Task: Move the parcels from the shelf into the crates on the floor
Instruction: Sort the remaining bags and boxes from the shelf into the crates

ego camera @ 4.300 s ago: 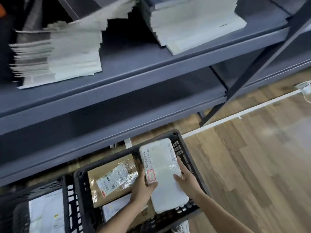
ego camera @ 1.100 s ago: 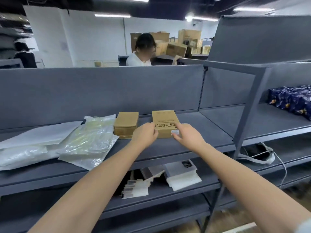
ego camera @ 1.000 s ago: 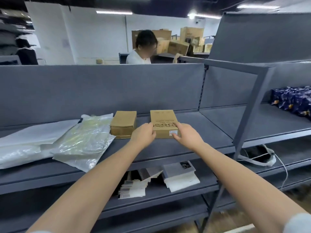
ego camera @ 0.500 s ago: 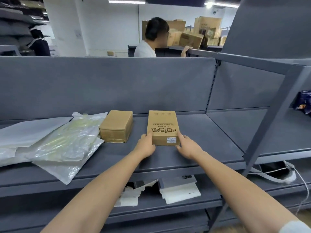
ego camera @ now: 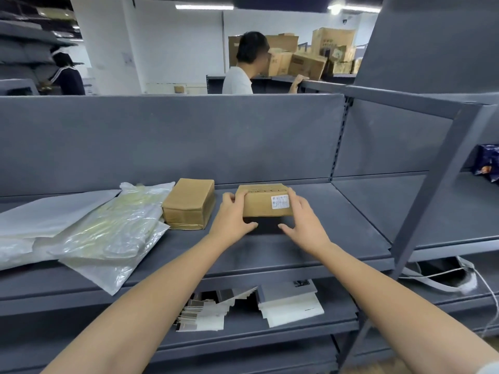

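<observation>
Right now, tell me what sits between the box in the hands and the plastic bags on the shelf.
In the head view, one taped brown box stands between the held box and the plastic bags.

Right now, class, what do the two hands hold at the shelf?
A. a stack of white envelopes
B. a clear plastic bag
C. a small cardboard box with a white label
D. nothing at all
C: the left hand and the right hand grip the sides of the cardboard box, whose white label faces the camera.
</observation>
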Tool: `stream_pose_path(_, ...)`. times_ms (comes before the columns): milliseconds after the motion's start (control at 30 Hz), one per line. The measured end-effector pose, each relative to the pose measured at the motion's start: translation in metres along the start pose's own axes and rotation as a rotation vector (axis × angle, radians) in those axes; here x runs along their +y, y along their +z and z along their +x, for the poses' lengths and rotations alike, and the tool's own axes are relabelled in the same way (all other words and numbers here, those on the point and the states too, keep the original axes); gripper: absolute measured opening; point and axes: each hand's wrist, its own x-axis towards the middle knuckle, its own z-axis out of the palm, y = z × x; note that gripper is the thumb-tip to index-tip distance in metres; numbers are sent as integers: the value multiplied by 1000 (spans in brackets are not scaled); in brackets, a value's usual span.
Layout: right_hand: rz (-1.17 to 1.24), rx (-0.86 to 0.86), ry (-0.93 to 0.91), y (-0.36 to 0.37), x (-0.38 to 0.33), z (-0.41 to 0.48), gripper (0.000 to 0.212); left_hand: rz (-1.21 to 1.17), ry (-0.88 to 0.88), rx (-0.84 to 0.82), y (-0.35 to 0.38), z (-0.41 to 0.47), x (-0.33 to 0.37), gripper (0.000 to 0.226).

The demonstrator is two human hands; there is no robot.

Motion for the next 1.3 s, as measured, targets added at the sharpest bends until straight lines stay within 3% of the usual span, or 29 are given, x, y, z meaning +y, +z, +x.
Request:
stream_pose_path(100, -88, 165, -145, -16, -15, -5, 83, 44, 77, 84, -25, -9, 5, 66)
stream_pose_path(333, 67, 388, -349, -57, -74, -22, 57, -301, 249, 79, -103, -46, -8, 54)
stream_pose_path(467, 324, 240, -368, -64, -120, -39, 54, -459, 272, -2, -147, -79, -23, 39)
stream_pose_path(633, 644, 10, -184, -51, -168, -52, 47, -563, 139, 15, -185, -105, -54, 57)
stream_pose_path(767, 686, -34, -152, -34, -199, -61, 52, -630, 64, 77, -208, -127, -74, 62)
stream_pose_path(933, 714, -39, -99, -5, -230, -68, 43, -650, -25, 129, -219, -155, -100, 69)
stream_pose_path(1133, 825, -37, 29, 15, -256, -73, 42, -523, 23, -91, -221, -202, -129, 87)
stream_pose_path(1300, 848, -31, 47, 29, -274, -78, 56, -646, -29, -110, -234, -221, -143, 85)
